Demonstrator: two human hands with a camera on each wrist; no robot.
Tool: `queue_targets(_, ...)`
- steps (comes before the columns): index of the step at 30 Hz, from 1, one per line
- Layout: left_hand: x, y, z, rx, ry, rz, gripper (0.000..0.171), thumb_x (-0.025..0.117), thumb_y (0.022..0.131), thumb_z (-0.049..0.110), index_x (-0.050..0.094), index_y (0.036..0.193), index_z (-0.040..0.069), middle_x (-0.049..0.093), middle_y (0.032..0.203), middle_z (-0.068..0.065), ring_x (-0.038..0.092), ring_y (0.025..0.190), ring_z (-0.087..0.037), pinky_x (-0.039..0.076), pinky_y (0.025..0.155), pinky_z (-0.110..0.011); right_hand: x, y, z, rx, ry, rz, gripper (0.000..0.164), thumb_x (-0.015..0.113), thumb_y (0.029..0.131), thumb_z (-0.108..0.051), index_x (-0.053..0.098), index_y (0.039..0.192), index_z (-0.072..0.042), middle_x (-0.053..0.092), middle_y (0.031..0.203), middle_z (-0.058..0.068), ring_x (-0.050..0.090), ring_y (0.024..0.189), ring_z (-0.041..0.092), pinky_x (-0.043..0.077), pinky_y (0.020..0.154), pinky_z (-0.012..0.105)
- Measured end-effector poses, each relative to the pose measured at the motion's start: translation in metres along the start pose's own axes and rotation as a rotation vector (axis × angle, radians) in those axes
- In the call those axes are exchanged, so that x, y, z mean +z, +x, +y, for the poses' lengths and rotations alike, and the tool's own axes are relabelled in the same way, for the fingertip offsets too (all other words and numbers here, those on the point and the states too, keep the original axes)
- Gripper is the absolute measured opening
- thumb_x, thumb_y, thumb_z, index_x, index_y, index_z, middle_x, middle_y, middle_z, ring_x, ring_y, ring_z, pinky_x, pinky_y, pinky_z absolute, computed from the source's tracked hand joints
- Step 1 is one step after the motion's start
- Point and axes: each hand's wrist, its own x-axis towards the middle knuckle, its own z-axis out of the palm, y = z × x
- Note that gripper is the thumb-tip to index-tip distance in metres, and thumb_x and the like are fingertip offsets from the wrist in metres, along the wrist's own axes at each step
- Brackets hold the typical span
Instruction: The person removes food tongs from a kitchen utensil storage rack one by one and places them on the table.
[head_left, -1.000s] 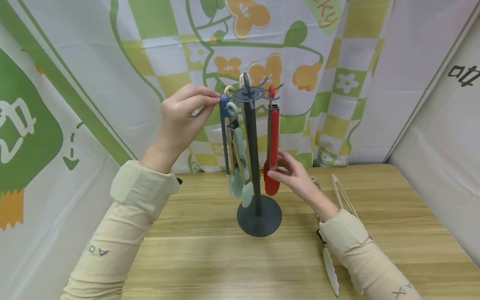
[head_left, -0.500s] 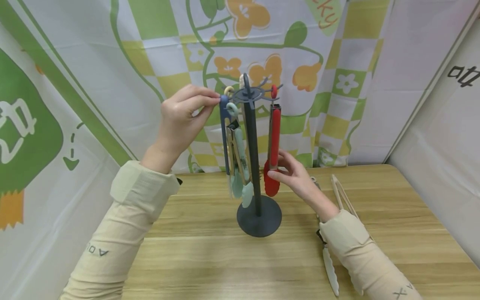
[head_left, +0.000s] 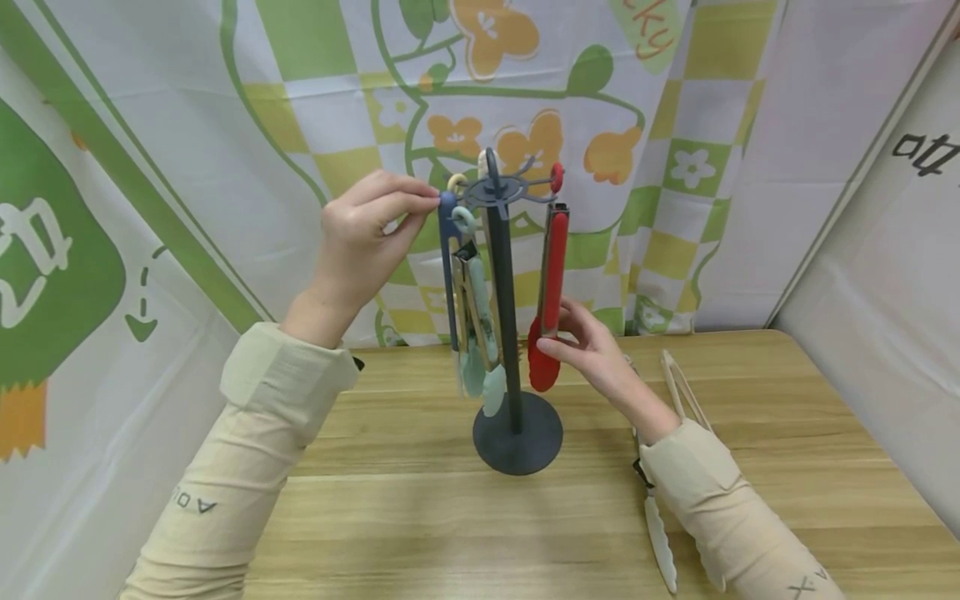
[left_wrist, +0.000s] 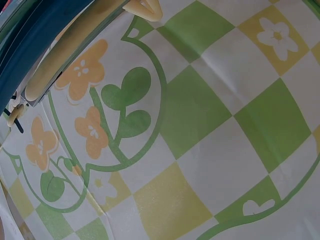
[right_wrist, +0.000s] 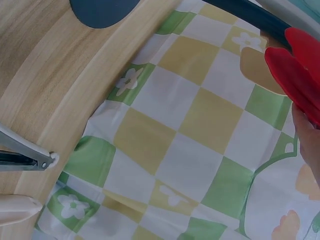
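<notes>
A dark rotary rack (head_left: 507, 325) with several hooks stands upright on its round base. My left hand (head_left: 371, 225) pinches the top of slim blue tongs (head_left: 446, 237) at the rack's left side. Mint-green tongs (head_left: 491, 387) hang by a ring in front of them, and a cream pair (left_wrist: 65, 65) shows beside the blue ones in the left wrist view. My right hand (head_left: 592, 350) grips red tongs (head_left: 555, 267) low, near their heads, thumb in front. Their red ring (head_left: 557, 177) is at the outer end of a right-hand hook. Red heads (right_wrist: 295, 70) show in the right wrist view.
On the wooden table (head_left: 420, 517) at right lie beige tongs (head_left: 682, 387) and metal tongs with pale heads (head_left: 660, 542), partly behind my right forearm. A patterned curtain (head_left: 337, 125) hangs at the table's back edge.
The red tongs have shifted to the right, their ring sliding outward along the hook to its end. My left hand and the blue tongs have stayed put.
</notes>
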Motion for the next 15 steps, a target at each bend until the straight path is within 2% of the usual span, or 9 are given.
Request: queue_targets(15, -0.0014, -0.0001, -0.0018, 0.014, 0.02, -0.021, 0.006, 0.064, 0.081, -0.004, 0.069, 0.078, -0.006, 0.067, 0.083, -0.012, 0.061, 0.075, -0.024, 0.051, 0.069, -0.024, -0.0042, -0.0035, -0.0021, -0.026, 0.007, 0.03, 0.052, 0.058, 0.085, -0.001, 0.037, 0.133, -0.001, 0.054, 0.11, 0.015, 0.051, 0.101, 0.018, 0.047, 0.09, 0.029)
